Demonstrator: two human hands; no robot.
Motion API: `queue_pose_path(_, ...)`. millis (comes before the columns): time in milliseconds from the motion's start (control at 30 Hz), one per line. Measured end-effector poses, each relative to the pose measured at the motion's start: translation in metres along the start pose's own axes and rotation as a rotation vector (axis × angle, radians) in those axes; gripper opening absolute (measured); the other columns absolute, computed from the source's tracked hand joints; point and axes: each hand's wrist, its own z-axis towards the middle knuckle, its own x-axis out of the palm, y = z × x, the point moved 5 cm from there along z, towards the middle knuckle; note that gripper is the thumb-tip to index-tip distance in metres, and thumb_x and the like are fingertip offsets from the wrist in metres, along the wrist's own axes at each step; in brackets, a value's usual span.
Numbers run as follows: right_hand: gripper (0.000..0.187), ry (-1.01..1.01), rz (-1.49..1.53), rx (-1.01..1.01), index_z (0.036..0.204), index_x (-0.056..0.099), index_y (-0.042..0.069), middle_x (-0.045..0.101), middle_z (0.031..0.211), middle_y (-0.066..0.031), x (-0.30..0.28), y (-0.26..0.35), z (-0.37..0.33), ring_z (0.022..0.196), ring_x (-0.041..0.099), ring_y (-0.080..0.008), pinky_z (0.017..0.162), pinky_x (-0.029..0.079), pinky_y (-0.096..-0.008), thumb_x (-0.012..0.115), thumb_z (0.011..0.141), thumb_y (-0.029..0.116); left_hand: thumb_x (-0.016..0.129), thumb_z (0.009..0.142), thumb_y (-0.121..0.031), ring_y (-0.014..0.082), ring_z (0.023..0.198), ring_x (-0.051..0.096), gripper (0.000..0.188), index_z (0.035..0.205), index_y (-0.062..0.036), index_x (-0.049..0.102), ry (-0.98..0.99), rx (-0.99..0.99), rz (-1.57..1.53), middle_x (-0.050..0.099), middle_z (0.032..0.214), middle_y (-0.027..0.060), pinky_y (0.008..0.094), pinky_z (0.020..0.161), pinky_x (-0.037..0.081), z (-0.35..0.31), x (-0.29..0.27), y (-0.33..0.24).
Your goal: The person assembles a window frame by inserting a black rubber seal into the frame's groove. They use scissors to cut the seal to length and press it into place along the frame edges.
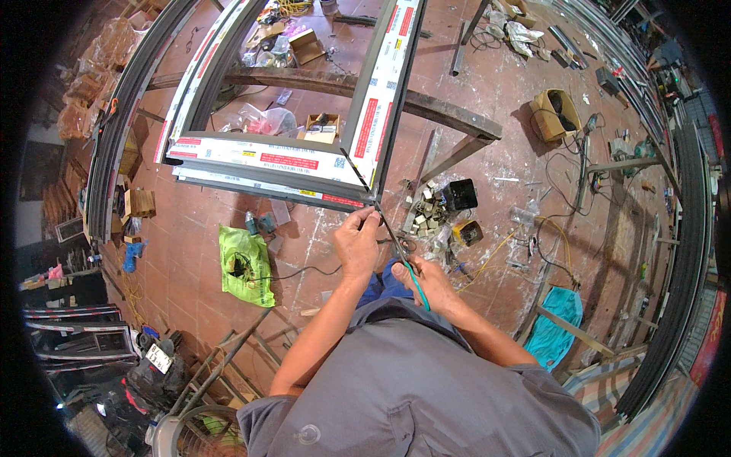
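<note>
Brown trestle [451,114] beneath a film-covered frame [289,159]

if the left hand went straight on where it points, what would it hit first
Probably the frame, at its near right corner: the left hand points up toward it. The hand looks very close, perhaps touching, but depth is unclear; the thin tool beside it might be brushed too.

Red labels [289,161] on frame [259,177], lettered motorbike plate [158,359]
</note>
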Motion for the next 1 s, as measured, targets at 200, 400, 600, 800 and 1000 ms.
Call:
queue_pose_path(200, 0.078, -0.058, -0.067, -0.052, 0.098, 0.066, -0.003, 0.060, 0.067, -0.0101, -0.001, -0.001, 0.004, 0.060, 0.060, -0.0227, 0.057, 0.048, -0.0398, 0.060, 0.090, 0.075, 0.069, 0.095, -0.011, 0.0127, 0.085, 0.066, 0.025, 0.109, 0.0090, 0.072, 0.020, -0.032, -0.028, 0.074, 0.095, 0.0091, 0.0258, 0.077, 0.051, 0.001, 0.000, 0.001)
queue_pose_path(400, 0.073, -0.096, -0.203, -0.075, 0.098, 0.067, -0.002, 0.063, 0.072, -0.0177, 0.000, -0.003, 0.008, 0.074, 0.064, -0.0315, 0.069, 0.049, -0.0451, 0.066, 0.090, 0.070, 0.070, 0.094, -0.010, 0.0120, 0.083, 0.066, 0.022, 0.108, 0.0076, 0.072, 0.026, -0.050, -0.084, 0.073, 0.091, 0.0078, 0.0260, 0.076, 0.051, 0.004, -0.001, 0.004)
queue_pose_path(600, 0.064, -0.092, -0.283, -0.170, 0.108, 0.066, 0.000, 0.065, 0.076, -0.0205, -0.001, -0.007, -0.004, 0.075, 0.065, -0.0368, 0.070, 0.049, -0.0467, 0.073, 0.088, 0.060, 0.068, 0.099, -0.023, 0.0100, 0.071, 0.060, 0.027, 0.101, 0.0033, 0.072, 0.059, -0.236, -0.084, 0.068, 0.082, 0.0017, 0.0248, 0.066, 0.047, -0.009, -0.016, 0.007)
queue_pose_path(800, 0.043, -0.039, -0.588, -0.675, 0.117, 0.066, 0.001, 0.069, 0.082, -0.0217, 0.014, 0.035, -0.022, 0.080, 0.069, -0.0401, 0.072, 0.055, -0.0433, 0.070, 0.094, 0.037, 0.066, 0.101, -0.035, 0.0101, 0.060, 0.054, 0.036, 0.089, -0.0015, 0.070, 0.226, -0.232, -0.086, 0.061, 0.069, -0.0010, 0.0260, 0.054, 0.040, -0.047, -0.030, 0.024)
queue_pose_path(1000, 0.027, -0.356, -0.270, -0.499, 0.111, 0.068, -0.001, 0.069, 0.083, -0.0156, -0.028, 0.065, 0.044, 0.077, 0.069, -0.0312, 0.071, 0.054, -0.0385, 0.070, 0.097, 0.022, 0.063, 0.101, -0.037, 0.0085, 0.058, 0.050, 0.042, 0.073, -0.0060, 0.065, -0.013, -0.319, -0.221, 0.057, 0.065, -0.0014, 0.0276, 0.055, 0.038, -0.029, -0.083, 0.022)
